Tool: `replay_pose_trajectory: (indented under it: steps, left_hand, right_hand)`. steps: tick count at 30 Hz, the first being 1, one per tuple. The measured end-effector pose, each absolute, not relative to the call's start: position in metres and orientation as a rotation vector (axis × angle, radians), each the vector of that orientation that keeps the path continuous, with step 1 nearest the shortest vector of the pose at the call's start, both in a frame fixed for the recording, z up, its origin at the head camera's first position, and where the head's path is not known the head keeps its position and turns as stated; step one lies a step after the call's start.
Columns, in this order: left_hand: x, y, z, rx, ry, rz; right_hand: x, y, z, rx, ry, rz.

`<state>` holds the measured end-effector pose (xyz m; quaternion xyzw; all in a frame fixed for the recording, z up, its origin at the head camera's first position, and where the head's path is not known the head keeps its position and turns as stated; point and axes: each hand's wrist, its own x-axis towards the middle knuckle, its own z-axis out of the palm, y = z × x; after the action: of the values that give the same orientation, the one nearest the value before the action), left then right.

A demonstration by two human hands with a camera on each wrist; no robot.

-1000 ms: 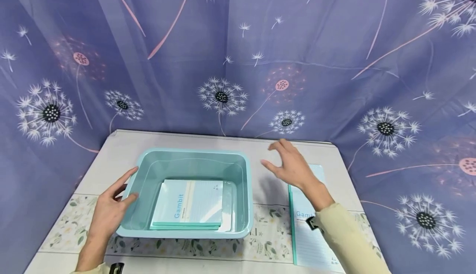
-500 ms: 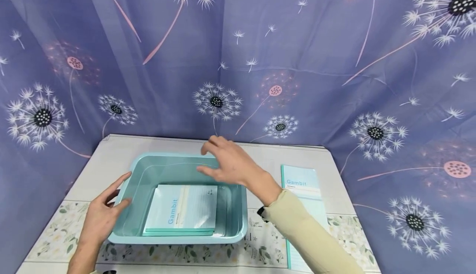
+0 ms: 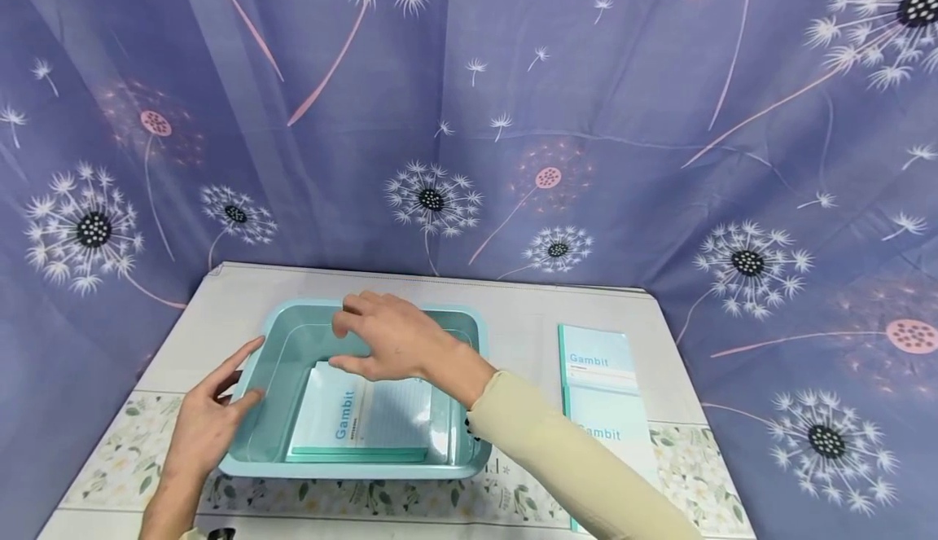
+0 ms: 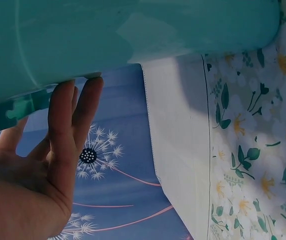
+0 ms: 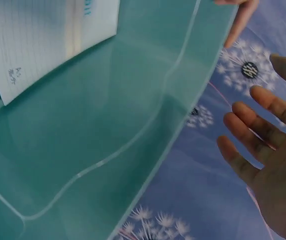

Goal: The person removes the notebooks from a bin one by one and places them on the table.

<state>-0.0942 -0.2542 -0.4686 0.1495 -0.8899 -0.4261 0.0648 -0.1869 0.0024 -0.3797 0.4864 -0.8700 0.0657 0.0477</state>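
Note:
A light blue-green plastic basin stands on the table at centre left. Inside it lies a small stack of pale blue Gambit notebooks with green spines. My left hand holds the basin's left rim, thumb at the inner side and the other fingers outside; in the left wrist view the fingertips touch the outer wall. Above the basin hovers my right hand, its fingers loosely bent and nothing in its grasp. The right wrist view shows that palm bare, with the fingers spread.
Two more Gambit notebooks, a far one and a near one, lie partly overlapped to the basin's right; my right sleeve covers part of the near one. Behind the white table hangs a purple dandelion curtain.
My right hand has travelled left from above the notebooks on the right to over the basin. The left hand has stayed at the basin's rim.

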Motion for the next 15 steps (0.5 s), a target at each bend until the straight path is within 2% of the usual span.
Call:
replay_pose_trajectory:
  steps: [15]
  left_hand:
    - [-0.095,-0.255,-0.468,0.486,-2.713,-1.265]
  right_hand:
    - [-0.184,-0.043,-0.443,1.617,-2.941,-0.091]
